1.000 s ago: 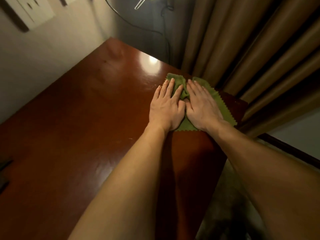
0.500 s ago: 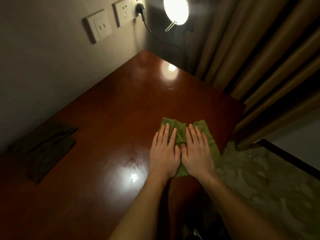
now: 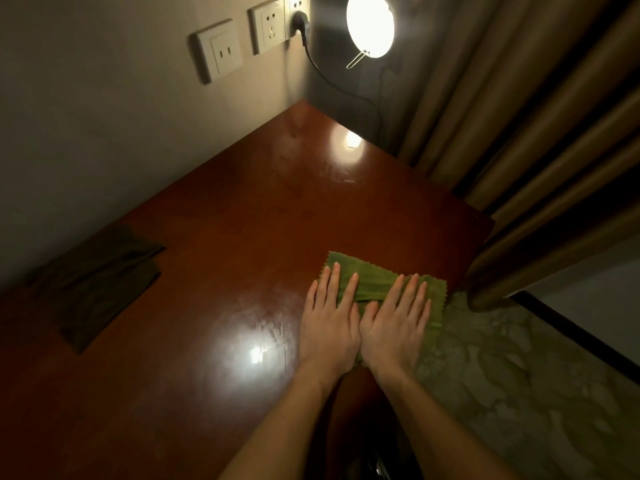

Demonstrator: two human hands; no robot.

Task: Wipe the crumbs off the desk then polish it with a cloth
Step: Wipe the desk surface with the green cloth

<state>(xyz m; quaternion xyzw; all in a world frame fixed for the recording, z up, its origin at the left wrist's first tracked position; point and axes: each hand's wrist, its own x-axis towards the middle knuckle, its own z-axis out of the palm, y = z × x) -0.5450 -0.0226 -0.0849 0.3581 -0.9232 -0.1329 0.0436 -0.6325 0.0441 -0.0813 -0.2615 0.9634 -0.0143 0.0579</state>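
The green cloth (image 3: 370, 284), with pinked zigzag edges, lies rumpled on the near right part of the glossy reddish-brown desk (image 3: 242, 237), its right side reaching the desk's right edge. Both hands lie flat on it, side by side and touching along the thumbs: the left hand (image 3: 329, 327) rests palm down with straight fingers, its inner fingers on the cloth's left part and its outer fingers on bare wood, while the right hand (image 3: 394, 327) presses palm down on the cloth's right part, fingers straight and slightly spread. Neither hand curls round the fabric; both are open and flat. On the left side of the desk, well apart from the hands, lies a dark folded cloth (image 3: 100, 282) near the wall. On the far wall sit a switch plate (image 3: 220, 51) and a socket plate (image 3: 273, 24), with a black plug (image 3: 298, 19) in the plate beside it and its cord (image 3: 346, 91) trailing down behind the far corner. A round lit lamp (image 3: 370, 24) glows above, mirrored as 2 bright patches on the wood. Tan curtains (image 3: 536, 133) hang to the right, above a mottled floor (image 3: 519, 375).
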